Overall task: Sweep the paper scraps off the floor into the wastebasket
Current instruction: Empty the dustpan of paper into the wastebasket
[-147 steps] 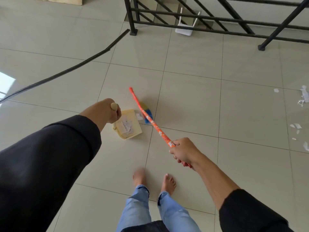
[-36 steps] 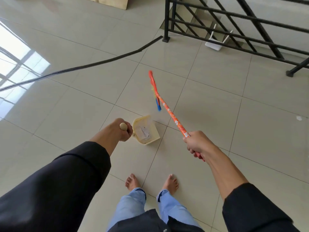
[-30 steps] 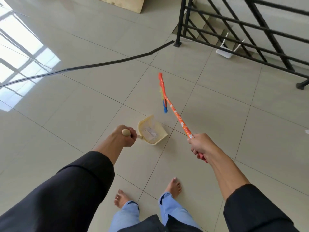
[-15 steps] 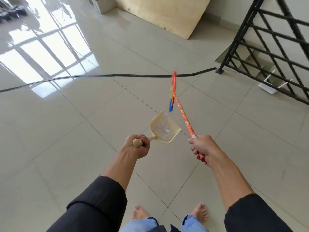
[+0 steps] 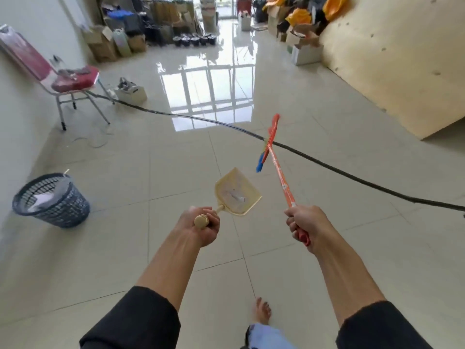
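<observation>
My left hand [image 5: 201, 229] grips the handle of a cream dustpan [image 5: 247, 206], held level above the floor with white paper scraps [image 5: 234, 195] lying in it. In my right hand [image 5: 305, 224] is the orange handle of a broom [image 5: 281, 180], whose red and blue head hangs in the air just beyond the pan. A dark mesh wastebasket [image 5: 54, 206] stands on the floor at the left, tilted, with white paper and a grey liner inside. It lies well left of the dustpan.
A black cable [image 5: 327, 166] runs across the tiles ahead, from the chair to the right edge. A red metal chair [image 5: 66, 81] stands by the left wall. Boxes and clutter [image 5: 156, 31] fill the far end. A plywood sheet [image 5: 392, 61] leans at the right.
The view has swung left and up, from the stair railing to the long room; the wastebasket has come into sight. Dustpan and broom have been lifted off the floor.
</observation>
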Available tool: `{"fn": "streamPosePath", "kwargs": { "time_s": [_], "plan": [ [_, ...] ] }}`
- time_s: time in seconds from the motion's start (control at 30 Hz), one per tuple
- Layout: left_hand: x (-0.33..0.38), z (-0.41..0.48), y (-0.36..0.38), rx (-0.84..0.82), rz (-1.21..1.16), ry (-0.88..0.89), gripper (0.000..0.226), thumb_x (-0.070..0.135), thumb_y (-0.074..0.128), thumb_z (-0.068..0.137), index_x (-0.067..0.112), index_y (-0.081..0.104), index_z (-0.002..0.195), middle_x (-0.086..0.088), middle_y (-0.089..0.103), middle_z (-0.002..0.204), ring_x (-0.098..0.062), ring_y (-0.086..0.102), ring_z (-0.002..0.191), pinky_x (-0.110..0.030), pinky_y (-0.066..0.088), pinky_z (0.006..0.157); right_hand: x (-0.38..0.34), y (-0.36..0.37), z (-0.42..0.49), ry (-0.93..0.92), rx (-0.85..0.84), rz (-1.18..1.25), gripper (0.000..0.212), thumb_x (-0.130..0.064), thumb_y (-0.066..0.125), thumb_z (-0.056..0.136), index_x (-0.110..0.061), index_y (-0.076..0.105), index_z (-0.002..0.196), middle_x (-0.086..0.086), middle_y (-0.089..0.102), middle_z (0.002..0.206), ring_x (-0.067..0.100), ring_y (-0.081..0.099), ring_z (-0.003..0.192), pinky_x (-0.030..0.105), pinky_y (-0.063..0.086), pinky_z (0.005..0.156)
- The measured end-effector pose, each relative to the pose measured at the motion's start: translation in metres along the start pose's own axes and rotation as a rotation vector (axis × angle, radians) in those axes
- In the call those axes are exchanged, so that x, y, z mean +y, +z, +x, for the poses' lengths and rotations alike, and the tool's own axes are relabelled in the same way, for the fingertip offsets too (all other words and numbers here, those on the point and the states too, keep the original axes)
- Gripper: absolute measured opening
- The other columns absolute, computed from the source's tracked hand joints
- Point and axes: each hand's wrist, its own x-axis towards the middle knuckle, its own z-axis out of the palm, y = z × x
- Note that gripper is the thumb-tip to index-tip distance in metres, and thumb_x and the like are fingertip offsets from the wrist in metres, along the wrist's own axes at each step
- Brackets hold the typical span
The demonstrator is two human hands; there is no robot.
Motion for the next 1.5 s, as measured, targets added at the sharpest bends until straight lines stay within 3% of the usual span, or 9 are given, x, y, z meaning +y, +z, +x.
{"fn": "streamPosePath", "kwargs": {
  "time_s": [0.37, 0.63, 0.87, 1.13, 1.5],
  "plan": [
    [0.181, -0.014, -0.015, 0.011, -0.265, 0.318, 0.025, 0.005, 0.039, 0.102, 0.012, 0.043, 0.079, 0.003, 0.037, 0.045, -0.006, 0.037, 0.027, -0.015, 0.032, 0.026, -0.106, 0.184, 0.069, -0.027, -0.365, -0.172, 0.008, -0.003, 0.055, 0.098, -0.003, 0.062, 0.096, -0.001, 0.044, 0.049, 0.006, 0.035, 0.036, 0.018, 0.030, 0.032],
    [0.266, -0.023, -0.004, 0.046, -0.486, 0.496, 0.029, 0.004, 0.035, 0.102, 0.014, 0.042, 0.075, 0.004, 0.036, 0.044, -0.003, 0.036, 0.027, -0.012, 0.032, 0.028, -0.182, 0.283, 0.112, -0.070, -0.527, -0.346, 0.008, -0.008, 0.055, 0.100, -0.004, 0.062, 0.100, -0.002, 0.048, 0.050, 0.007, 0.037, 0.038, 0.019, 0.034, 0.034],
    [0.326, -0.047, -0.024, 0.031, -0.643, 0.626, 0.030, 0.003, 0.036, 0.103, 0.012, 0.041, 0.075, 0.003, 0.035, 0.045, -0.005, 0.035, 0.027, -0.014, 0.031, 0.027, -0.213, 0.382, 0.129, -0.111, -0.695, -0.479, 0.008, -0.012, 0.059, 0.097, -0.004, 0.061, 0.099, -0.003, 0.044, 0.049, 0.008, 0.034, 0.038, 0.021, 0.028, 0.036],
    [0.416, -0.063, -0.061, 0.100, -0.717, 0.743, 0.030, 0.003, 0.033, 0.105, 0.009, 0.043, 0.077, 0.001, 0.037, 0.046, -0.004, 0.037, 0.027, -0.013, 0.032, 0.028, -0.225, 0.503, 0.125, -0.113, -0.769, -0.528, 0.014, -0.011, 0.063, 0.096, -0.001, 0.062, 0.106, -0.001, 0.044, 0.051, 0.007, 0.035, 0.037, 0.019, 0.032, 0.034],
    [0.572, -0.078, -0.122, 0.229, -0.574, 0.735, 0.023, 0.003, 0.036, 0.104, 0.007, 0.045, 0.083, -0.001, 0.039, 0.045, -0.005, 0.038, 0.027, -0.013, 0.033, 0.028, -0.234, 0.658, 0.119, -0.075, -0.798, -0.557, 0.014, -0.007, 0.061, 0.096, 0.001, 0.060, 0.108, 0.000, 0.043, 0.055, 0.006, 0.034, 0.037, 0.017, 0.031, 0.033]
  ]
}}
